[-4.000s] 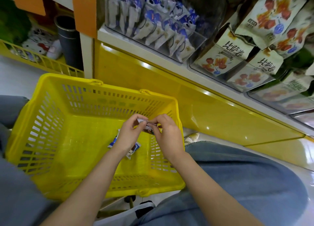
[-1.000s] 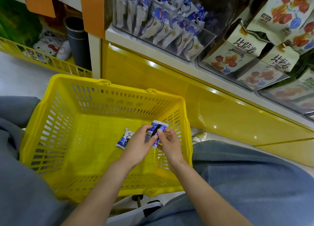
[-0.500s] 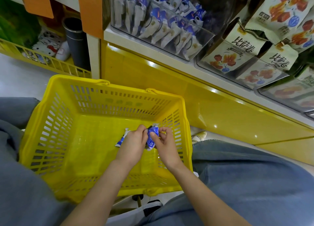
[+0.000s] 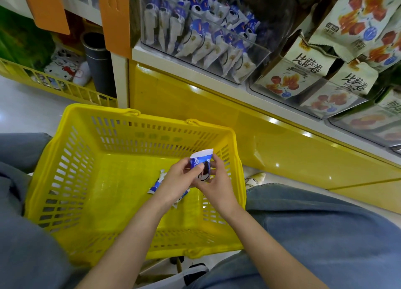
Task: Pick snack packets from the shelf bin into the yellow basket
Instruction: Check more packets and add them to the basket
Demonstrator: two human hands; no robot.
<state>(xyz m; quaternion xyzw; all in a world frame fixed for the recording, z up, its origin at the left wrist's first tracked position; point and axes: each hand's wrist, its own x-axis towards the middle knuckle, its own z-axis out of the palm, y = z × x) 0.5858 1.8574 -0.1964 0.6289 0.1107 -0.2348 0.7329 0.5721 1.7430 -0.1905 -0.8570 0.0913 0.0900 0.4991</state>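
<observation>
A blue-and-white snack packet [image 4: 200, 165] is being held over the right part of the yellow basket [image 4: 152, 136], near its right wall. It is being pinched from both sides: the left hand [image 4: 178, 182] is gripping its left edge with curled fingers and thumb, the right hand [image 4: 217, 180] its right edge. A second packet [image 4: 157, 183] is lying on the basket floor, partly hidden under the left hand. Farther off, similar packets are being displayed in a clear shelf bin [image 4: 206, 39], with larger printed bags [image 4: 303, 71] to its right.
</observation>
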